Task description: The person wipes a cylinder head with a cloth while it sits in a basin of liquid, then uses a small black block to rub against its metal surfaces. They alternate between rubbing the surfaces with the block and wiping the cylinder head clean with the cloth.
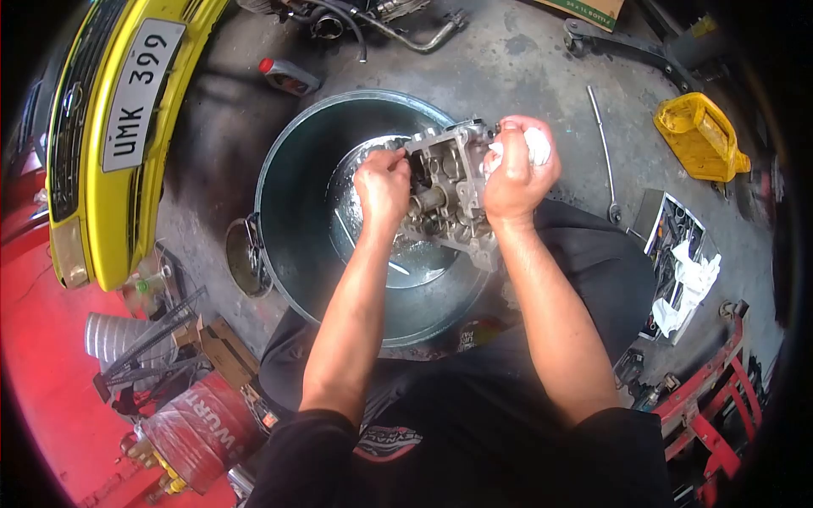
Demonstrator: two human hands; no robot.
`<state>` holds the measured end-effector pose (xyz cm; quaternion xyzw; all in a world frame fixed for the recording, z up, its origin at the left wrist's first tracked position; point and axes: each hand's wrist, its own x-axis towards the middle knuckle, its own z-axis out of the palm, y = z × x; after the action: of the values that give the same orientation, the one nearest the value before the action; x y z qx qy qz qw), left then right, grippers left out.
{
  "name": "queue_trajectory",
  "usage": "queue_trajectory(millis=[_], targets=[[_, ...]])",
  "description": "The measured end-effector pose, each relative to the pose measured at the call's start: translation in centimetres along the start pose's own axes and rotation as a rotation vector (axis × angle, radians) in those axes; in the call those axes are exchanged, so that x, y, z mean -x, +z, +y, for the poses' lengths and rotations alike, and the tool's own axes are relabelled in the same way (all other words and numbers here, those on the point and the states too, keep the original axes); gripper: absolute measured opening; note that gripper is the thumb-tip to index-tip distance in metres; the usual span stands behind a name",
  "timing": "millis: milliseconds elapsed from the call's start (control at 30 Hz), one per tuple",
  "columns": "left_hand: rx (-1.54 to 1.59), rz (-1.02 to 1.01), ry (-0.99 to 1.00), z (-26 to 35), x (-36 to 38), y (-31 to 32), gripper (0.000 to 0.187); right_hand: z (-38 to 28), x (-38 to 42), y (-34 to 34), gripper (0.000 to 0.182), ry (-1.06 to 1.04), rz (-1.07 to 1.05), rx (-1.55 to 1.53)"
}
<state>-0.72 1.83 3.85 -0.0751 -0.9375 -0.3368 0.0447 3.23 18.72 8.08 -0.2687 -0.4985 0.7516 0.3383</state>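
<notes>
An aluminium engine cylinder head (447,188) is held tilted above a large dark round tub (284,182). My left hand (383,188) is closed at its left side, fingers curled on the edge. At the right side, my right hand (518,176) is closed round a bunched white rag (537,147) and grips the upper right corner of the cylinder head. Shallow liquid with bright reflections lies in the bottom of the tub, partly hidden by the cylinder head and my left forearm.
Behind the tub lies a grey bottle with a red cap (288,76). To the right are a long ratchet handle (602,144), a yellow jug (699,135) and a tool tray (665,254) with white rags. A yellow car bumper (169,110) stands at left, above a red drum (199,427).
</notes>
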Motion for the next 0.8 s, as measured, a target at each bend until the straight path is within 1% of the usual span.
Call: queue_trajectory(millis=[100,167,233,333,433,533,633,667,700,767,800], targets=[[0.088,-0.02,-0.098,0.5,-0.1,-0.2,0.019,0.0,0.9,-0.7,0.011,0.013,0.001,0.031],[-0.036,-0.003,0.077,0.4,-0.5,0.0,0.019,-0.4,-0.1,0.1,0.011,-0.001,-0.003,0.0],[0.05,-0.038,0.128,0.9,-0.1,-0.7,0.019,-0.5,0.4,0.0,0.01,0.048,0.023,-0.017],[-0.058,-0.071,0.261,-1.1,0.3,-0.7,0.022,-0.1,0.7,-0.7,0.01,0.048,-0.005,0.018],[-0.123,-0.041,0.37,-1.6,0.2,-0.6,0.019,-0.1,0.3,-0.4,0.011,0.016,-0.01,0.027],[-0.025,-0.013,0.442,-0.3,0.5,-0.8,0.019,-0.1,0.0,-0.2,0.011,0.022,-0.005,0.028],[-0.065,-0.031,0.336,-2.8,0.1,-0.4,0.02,-0.6,0.4,-0.4,0.011,0.028,-0.028,0.012],[-0.116,-0.01,0.355,-3.2,0.0,-0.1,0.019,-0.3,0.1,-0.2,0.011,0.025,-0.017,-0.01],[-0.063,0.023,0.394,-2.4,0.0,-0.1,0.02,-0.1,0.1,-0.3,0.011,0.041,-0.003,-0.022],[-0.013,0.015,0.433,-1.0,0.3,-0.6,0.019,-0.3,-0.2,0.1,0.01,0.041,0.007,-0.034],[-0.035,0.002,0.355,-2.4,0.3,-0.3,0.019,-0.6,0.1,0.1,0.01,0.053,0.008,-0.036]])
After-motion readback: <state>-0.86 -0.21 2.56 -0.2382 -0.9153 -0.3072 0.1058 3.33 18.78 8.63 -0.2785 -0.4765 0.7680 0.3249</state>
